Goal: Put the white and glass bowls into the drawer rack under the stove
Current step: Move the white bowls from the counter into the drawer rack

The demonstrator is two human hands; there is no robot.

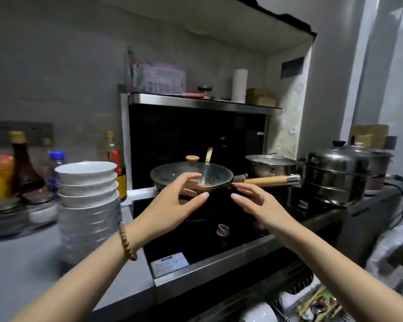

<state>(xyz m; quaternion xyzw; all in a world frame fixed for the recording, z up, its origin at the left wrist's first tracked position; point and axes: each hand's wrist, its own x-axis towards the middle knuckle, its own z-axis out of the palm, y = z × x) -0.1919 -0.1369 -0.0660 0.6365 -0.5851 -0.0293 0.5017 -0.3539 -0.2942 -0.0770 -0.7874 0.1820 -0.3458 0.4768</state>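
Note:
A tall stack stands on the grey counter left of the stove: white bowls (87, 182) on top and glass bowls (89, 228) beneath. My left hand (172, 203), with a bead bracelet on the wrist, hovers over the black stove top to the right of the stack, fingers spread and holding nothing. My right hand (256, 203) floats beside it, also spread and holding nothing, just below the pan's wooden handle. Below the stove at the bottom right, the pulled-out drawer rack (300, 305) shows white crockery and utensils.
A lidded black pan (191, 175) with a wooden handle sits on the stove (219, 240) behind my hands. A steel pot (270, 166) and a steel steamer (335, 177) stand to the right. Sauce bottles (23, 168) crowd the counter at far left.

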